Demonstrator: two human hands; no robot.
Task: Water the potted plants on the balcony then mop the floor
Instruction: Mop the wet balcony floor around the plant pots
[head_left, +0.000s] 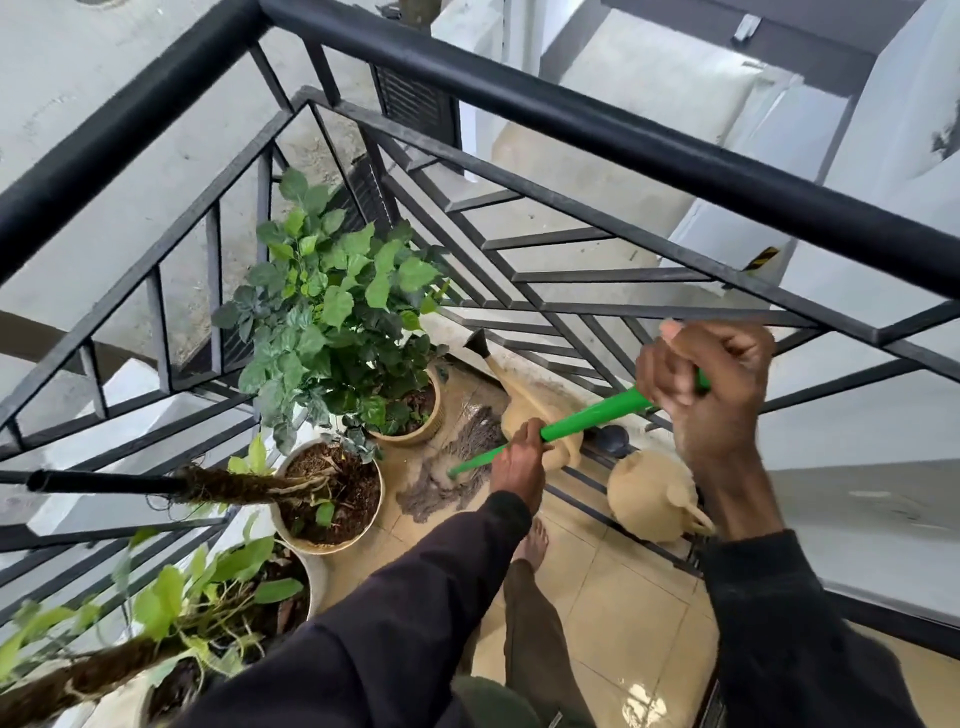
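I hold a mop by its green handle (592, 415) with both hands. My right hand (711, 384) grips the top end near the railing. Lower down, my left hand (519, 457) grips the shaft. The grey mop head (441, 478) lies spread on the beige floor tiles (623, 597) in the balcony corner, next to the pots. Three potted plants stand along the left: a leafy bush in a tan pot (415, 431), a white pot with soil and a mossy pole (332, 499), and a white pot with pale green leaves (311, 577).
A beige watering can (535, 410) lies by the railing beyond the mop handle, and a beige teapot-shaped can (654, 493) sits to its right. The black metal railing (571, 119) encloses the corner. My bare foot (532, 545) stands on wet, shiny tiles.
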